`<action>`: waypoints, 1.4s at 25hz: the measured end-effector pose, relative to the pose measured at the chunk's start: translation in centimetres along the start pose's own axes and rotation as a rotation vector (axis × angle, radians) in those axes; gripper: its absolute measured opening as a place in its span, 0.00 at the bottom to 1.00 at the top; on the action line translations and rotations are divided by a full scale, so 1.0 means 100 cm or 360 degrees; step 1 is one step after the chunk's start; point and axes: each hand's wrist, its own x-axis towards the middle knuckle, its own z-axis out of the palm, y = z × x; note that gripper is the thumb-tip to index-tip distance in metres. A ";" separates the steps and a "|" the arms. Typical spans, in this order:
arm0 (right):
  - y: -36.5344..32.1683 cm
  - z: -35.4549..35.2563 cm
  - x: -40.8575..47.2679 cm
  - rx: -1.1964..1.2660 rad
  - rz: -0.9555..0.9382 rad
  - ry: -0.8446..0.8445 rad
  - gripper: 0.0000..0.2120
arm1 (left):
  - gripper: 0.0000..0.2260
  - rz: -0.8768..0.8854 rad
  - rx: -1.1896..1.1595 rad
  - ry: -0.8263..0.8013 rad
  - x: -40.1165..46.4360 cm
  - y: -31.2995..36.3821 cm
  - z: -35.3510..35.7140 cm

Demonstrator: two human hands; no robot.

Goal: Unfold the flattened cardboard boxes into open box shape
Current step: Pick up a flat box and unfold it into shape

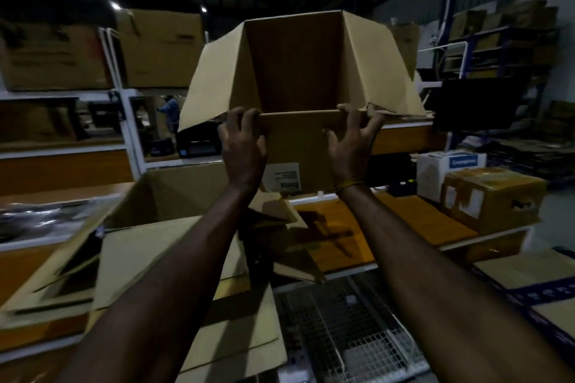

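I hold an opened brown cardboard box point(295, 71) up in front of me, its open mouth facing me and its side flaps spread outward. My left hand point(244, 146) grips the near rim at its left corner, fingers curled over the edge. My right hand point(353, 140) grips the same rim at its right corner. A white label point(283, 177) sits on the box's near panel between my wrists. Below, another opened box point(174, 196) rests on flattened cardboard sheets point(174, 261) stacked at the lower left.
A wooden-topped table point(389, 227) lies ahead on the right, carrying a taped brown box point(491, 196) and a white carton point(448, 171). A wire-mesh cart point(348, 329) stands below. Shelves with large cartons point(158, 47) line the back and right. A person point(169, 112) stands far behind.
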 end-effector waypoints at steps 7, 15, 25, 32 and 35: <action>-0.076 0.053 -0.013 0.0317 -0.0080 -0.0068 0.26 | 0.23 -0.0033 0.0290 0.0203 0.021 -0.054 -0.082; -0.144 0.101 -0.059 0.0593 -0.0117 -0.0219 0.29 | 0.25 -0.0094 0.0578 0.0224 0.013 -0.117 -0.160; -0.156 0.115 -0.099 0.0631 -0.0012 -0.0410 0.25 | 0.23 -0.0148 0.0647 0.0100 -0.012 -0.146 -0.182; -0.145 0.112 -0.107 0.0510 0.0066 -0.0527 0.26 | 0.22 -0.0159 0.0644 -0.0003 -0.022 -0.149 -0.169; -0.143 0.113 -0.107 0.0434 0.0087 -0.0639 0.26 | 0.24 -0.0175 0.0703 -0.0096 -0.024 -0.153 -0.170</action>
